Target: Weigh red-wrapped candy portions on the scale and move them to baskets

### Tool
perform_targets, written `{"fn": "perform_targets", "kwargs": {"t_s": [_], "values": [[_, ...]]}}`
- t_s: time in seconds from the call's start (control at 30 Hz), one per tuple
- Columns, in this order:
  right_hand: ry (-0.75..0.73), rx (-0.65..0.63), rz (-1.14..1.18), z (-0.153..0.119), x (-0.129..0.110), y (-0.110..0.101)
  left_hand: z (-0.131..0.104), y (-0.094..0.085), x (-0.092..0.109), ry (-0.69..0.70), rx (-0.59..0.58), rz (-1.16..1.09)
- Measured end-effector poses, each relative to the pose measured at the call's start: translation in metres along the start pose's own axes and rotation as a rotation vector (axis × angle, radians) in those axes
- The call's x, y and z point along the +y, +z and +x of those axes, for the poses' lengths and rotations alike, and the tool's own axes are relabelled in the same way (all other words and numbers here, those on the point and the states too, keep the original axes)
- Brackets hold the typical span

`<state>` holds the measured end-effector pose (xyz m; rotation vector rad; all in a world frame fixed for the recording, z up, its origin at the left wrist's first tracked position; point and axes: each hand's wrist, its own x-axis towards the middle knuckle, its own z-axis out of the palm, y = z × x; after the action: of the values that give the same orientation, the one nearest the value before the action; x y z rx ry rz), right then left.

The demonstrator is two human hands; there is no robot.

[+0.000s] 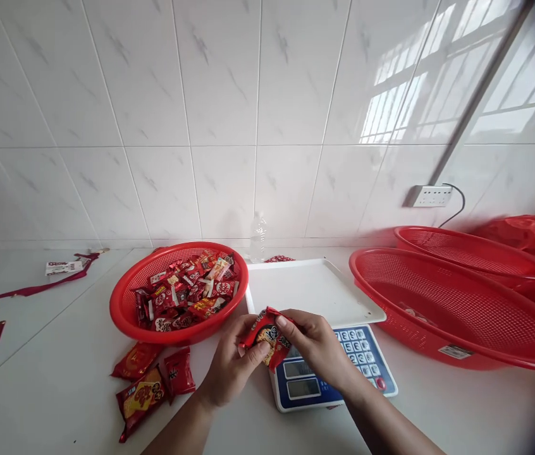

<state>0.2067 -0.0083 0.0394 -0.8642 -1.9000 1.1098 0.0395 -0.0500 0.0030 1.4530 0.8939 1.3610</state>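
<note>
Both hands grip a red snack packet (266, 333) with a picture of food on its front. My left hand (233, 363) has its thumb pressed on the packet's lower left. My right hand (317, 344) pinches its upper right side. Behind and under the hands stands a digital scale (363, 354) with a blue keypad and a white weighing tray (291, 287). Left of it, a red plastic basket (122, 309) holds many small wrapped snacks (186, 287). In front of that basket lie a yellow-and-red snack packet (141, 401) and two other red packets (179, 371).
Two red baskets (438, 265) stand at the right, the nearer with something small inside. A clear bottle (258, 237) stands by the tiled wall. Maroon ribbon (35, 289) and a small white box (64, 267) lie at far left. A power strip (432, 196) hangs on the wall.
</note>
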Motion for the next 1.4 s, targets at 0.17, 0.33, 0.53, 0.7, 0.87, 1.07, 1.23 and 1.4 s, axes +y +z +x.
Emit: {"fn": "perform_targets", "kwargs": {"t_s": [0.17,0.33,0.53,0.7,0.87,1.07,1.23,1.4], "values": [[-0.007,-0.027,-0.073,-0.015,0.007,0.006,-0.019,0.006,0.006,-0.113,0.004,-0.114],[-0.055,0.183,-0.125,-0.029,0.029,-0.005,-0.06,-0.012,0.013,-0.212,0.06,-0.057],[-0.05,0.577,-0.253,-0.039,0.057,-0.03,-0.11,-0.07,0.026,-0.44,0.357,0.196],[-0.016,0.589,-0.231,-0.046,0.064,-0.027,-0.114,-0.108,0.021,-0.314,0.686,0.859],[-0.079,0.556,-0.26,-0.046,0.065,-0.024,-0.102,-0.103,-0.014,-0.195,0.563,1.433],[-0.185,0.535,-0.36,-0.042,0.065,-0.026,-0.084,-0.099,-0.017,-0.541,0.303,1.568],[-0.248,0.523,-0.402,-0.042,0.064,-0.025,-0.093,-0.133,-0.008,-0.473,0.275,1.447],[-0.277,0.508,-0.424,-0.042,0.061,-0.024,-0.111,-0.192,-0.009,-0.341,0.342,1.434]]}}
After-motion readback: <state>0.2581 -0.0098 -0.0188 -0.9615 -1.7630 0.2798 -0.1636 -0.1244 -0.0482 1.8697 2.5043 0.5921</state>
